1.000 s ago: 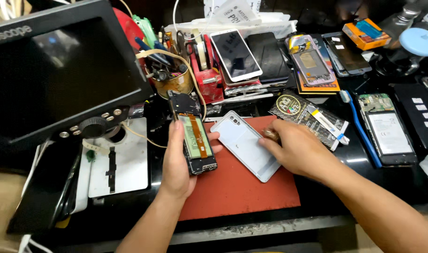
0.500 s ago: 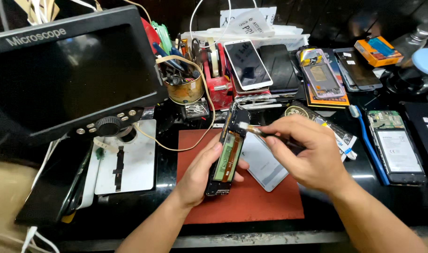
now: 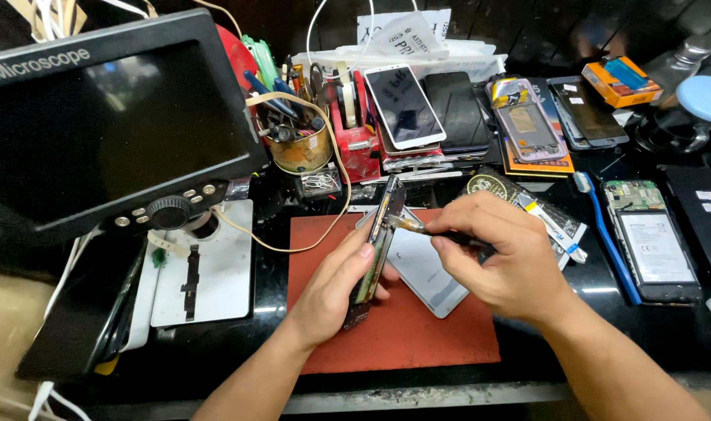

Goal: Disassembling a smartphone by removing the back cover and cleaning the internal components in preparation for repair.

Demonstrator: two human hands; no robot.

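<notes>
Light falls from above and in front, bright and even on the red mat (image 3: 418,335) at the middle. Short soft shadows lie under the hands (image 3: 336,288) on the mat. Right of the mat, the glossy black desk (image 3: 605,300) throws back a small white streak of glare. Left of the mat, the dark monitor screen (image 3: 98,132) shows only a faint sheen. Behind the mat the clutter sinks into deep shade. Focus is sharp around the mat; straight edges bow towards the corners, wide-angle fashion, and the near forearms look stretched.
</notes>
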